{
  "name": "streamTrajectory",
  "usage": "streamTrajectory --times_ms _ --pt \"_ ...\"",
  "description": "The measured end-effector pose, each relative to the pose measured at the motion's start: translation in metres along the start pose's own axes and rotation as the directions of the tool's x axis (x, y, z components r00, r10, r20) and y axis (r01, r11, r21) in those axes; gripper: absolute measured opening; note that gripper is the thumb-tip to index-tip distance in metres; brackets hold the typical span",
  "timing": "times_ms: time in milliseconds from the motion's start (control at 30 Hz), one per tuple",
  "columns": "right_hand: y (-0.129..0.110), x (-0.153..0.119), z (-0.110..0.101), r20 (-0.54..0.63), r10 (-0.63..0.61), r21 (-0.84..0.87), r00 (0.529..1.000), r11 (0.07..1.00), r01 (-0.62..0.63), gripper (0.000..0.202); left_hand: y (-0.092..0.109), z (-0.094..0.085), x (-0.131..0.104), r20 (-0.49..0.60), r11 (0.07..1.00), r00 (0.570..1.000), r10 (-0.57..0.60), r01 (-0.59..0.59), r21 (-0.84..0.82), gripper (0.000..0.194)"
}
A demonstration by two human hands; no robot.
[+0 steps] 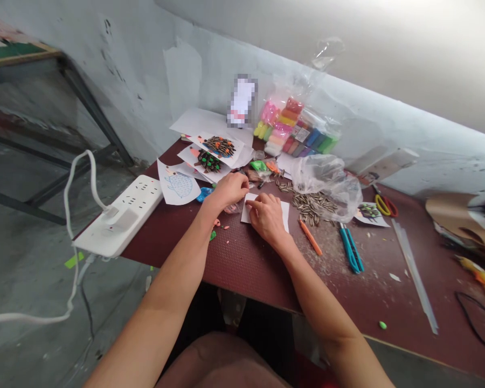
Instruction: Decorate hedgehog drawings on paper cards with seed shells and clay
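Observation:
My left hand (231, 189) is over the table by the upper left corner of a small white card (284, 211). Its fingers are curled together, and whatever they may pinch is hidden. My right hand (268, 215) rests on that card, index finger stretched left across it, the other fingers loosely bent. Much of the card's face is covered by this hand. Beside the left wrist lie blue clay (204, 194) and small pink bits (217, 222). A pile of striped sunflower seeds (313, 205) lies to the card's right, with an orange pen-like stick (310, 237) below it.
Hedgehog pictures (220, 146) and a blue hedgehog drawing (180, 185) lie at left, near a white power strip (135, 210). Behind stand a phone (242, 101) and bagged coloured clay (295, 129). Teal-handled scissors (351, 248), red-yellow scissors (386, 206) and a glue gun (480, 277) lie right.

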State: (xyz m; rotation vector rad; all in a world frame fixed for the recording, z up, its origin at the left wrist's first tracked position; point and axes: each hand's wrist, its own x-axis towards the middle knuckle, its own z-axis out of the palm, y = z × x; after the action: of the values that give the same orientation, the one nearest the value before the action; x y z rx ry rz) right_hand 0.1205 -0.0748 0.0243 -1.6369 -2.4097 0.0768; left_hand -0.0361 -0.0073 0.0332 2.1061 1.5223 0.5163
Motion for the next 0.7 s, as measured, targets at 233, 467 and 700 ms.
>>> streamTrajectory --times_ms 233,467,700 --pt "-0.0024 -0.0002 -0.0024 0.02 -0.016 -0.038 1.0 0.999 0.017 0.034 -0.0002 -0.0005 -0.0005 0.001 1.0 1.0 -0.001 0.001 0.005 0.021" --pt "0.0014 -0.0008 0.0005 -0.014 -0.026 -0.013 1.0 1.0 0.026 0.032 0.0007 -0.0014 -0.001 -0.001 1.0 1.0 -0.003 0.003 -0.007 0.021" --pt "0.0062 -0.0009 -0.0039 -0.064 0.01 0.027 0.998 1.0 -0.008 0.03 0.0022 -0.0033 -0.0015 0.014 1.0 1.0 -0.004 0.004 -0.017 0.02"
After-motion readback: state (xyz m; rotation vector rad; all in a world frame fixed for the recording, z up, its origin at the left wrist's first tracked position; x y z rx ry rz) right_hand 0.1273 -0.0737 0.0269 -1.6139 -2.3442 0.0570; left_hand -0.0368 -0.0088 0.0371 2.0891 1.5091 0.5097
